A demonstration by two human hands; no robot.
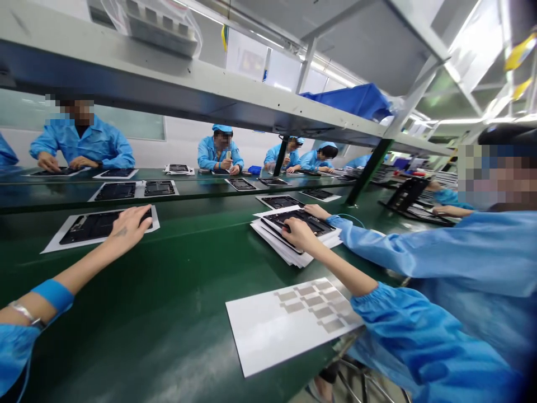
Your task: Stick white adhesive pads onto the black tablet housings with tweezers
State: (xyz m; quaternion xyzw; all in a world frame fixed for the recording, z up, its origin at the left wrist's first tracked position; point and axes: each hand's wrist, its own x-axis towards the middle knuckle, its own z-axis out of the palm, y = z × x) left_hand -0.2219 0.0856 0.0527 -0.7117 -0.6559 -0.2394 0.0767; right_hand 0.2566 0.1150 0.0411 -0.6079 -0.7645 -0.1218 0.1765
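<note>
My left hand [126, 225] reaches far out to the left and lies flat, fingers spread, on a black panel [90, 225] that sits on a white sheet on the green belt. My right hand [297, 232] rests with its fingers laid on the top black panel [308, 221] of a stack of white sheets [289, 252]. A co-worker's hand [316, 211] touches the far edge of the same stack. Neither of my hands grips anything. Close in front of me lies a white sheet with several grey stickers [289, 319].
The co-worker in a blue coat [470, 263] sits close on my right. More black panels on white sheets [134, 190] lie on the belt [188, 268] and the far table. Several people in blue work opposite [84, 143]. A metal shelf [168, 84] runs overhead.
</note>
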